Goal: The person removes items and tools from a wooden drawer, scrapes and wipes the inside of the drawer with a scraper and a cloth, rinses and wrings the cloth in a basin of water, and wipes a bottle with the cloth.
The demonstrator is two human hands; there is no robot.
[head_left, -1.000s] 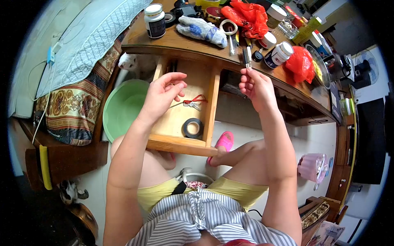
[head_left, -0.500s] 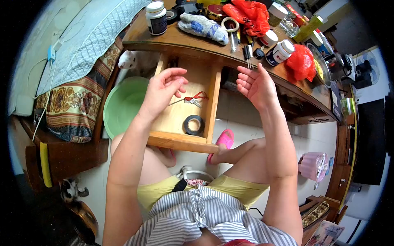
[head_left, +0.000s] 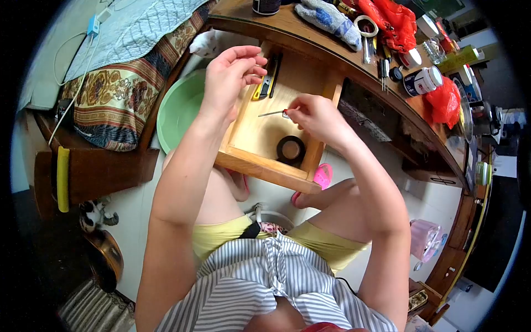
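My right hand (head_left: 314,119) is closed in the open drawer (head_left: 260,160), its fingers pinching the red-tied keys, with a thin metal rod (head_left: 270,114) sticking out to the left. The fingers cover most of the keys. Over the drawer's left side my left hand (head_left: 235,77) hangs with loosely curled, parted fingers and nothing in it. A yellow utility knife (head_left: 262,88) lies at the drawer's back left beside a black pen-like item (head_left: 275,76). Nearer the front lies a black tape roll (head_left: 291,149).
A green basin (head_left: 180,113) stands left of the drawer, a white cat (head_left: 204,44) behind it. On the desk are a grey-blue sock (head_left: 330,23), red plastic bags (head_left: 391,25), a white-lidded bottle (head_left: 423,81) and slim black tools (head_left: 383,72). Another cat (head_left: 94,216) is lower left.
My right hand has come down from the desk edge into the drawer and closed on the keys. The view has shifted, showing the utility knife. My left hand stays raised and empty.
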